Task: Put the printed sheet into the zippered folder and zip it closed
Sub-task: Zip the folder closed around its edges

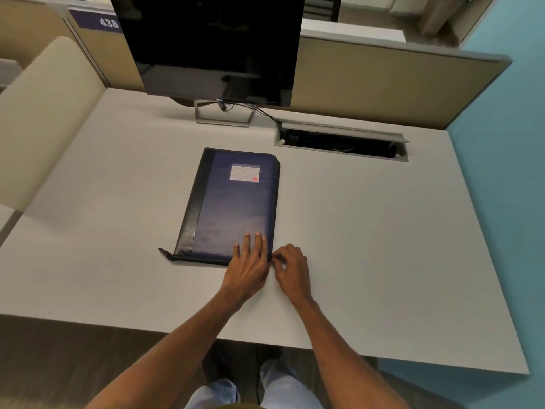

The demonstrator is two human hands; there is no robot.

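Note:
A dark blue zippered folder (233,205) with a black spine and a white label lies closed on the desk (368,246). My left hand (249,261) rests flat on its near right corner, fingers spread. Beside it, my right hand (290,268) is at the folder's near right corner, fingers pinched at the zipper edge; the zipper pull is too small to make out. A loose black zipper tail (165,253) sticks out at the near left corner. No printed sheet shows.
A dark monitor (212,45) on a metal stand (224,115) stands at the back. An open cable hatch (339,143) is sunk into the desk at the back right. Partition panels (383,84) wall the desk, and a beige chair back (44,113) is at the left.

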